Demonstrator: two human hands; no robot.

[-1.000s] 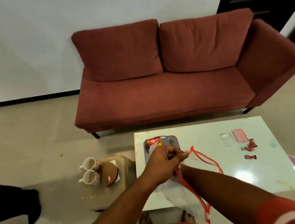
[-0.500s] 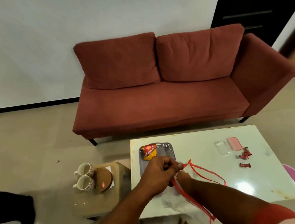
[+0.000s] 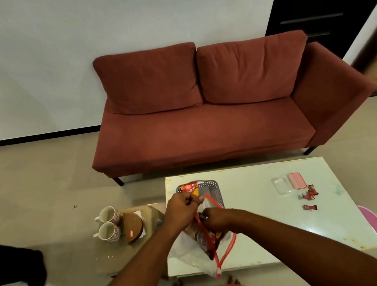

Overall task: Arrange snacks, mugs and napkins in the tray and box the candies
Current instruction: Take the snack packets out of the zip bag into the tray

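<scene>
A clear zip bag [image 3: 192,254] with a red rim lies at the table's near left, with snack packets [image 3: 208,239] inside. My left hand [image 3: 183,209] pinches the bag's red rim and holds its mouth up. My right hand [image 3: 214,218] is inside the mouth, closed around a packet. Behind the hands stands a grey perforated tray [image 3: 214,189] holding an orange-red snack packet [image 3: 189,188]. Several red candies [image 3: 309,196] lie on the table's right side, next to a pink box [image 3: 296,180] and its clear lid [image 3: 281,185].
Two patterned mugs [image 3: 109,222] and a round brown holder [image 3: 133,227] with white napkins sit on a low stool left of the white table [image 3: 269,215]. A red sofa [image 3: 204,123] stands beyond. A pink object [image 3: 372,220] shows under the table's right edge.
My right hand has come back from deep in the bag to its mouth, closed on a packet. My left hand has lifted the rim toward the tray. The view tilted upward.
</scene>
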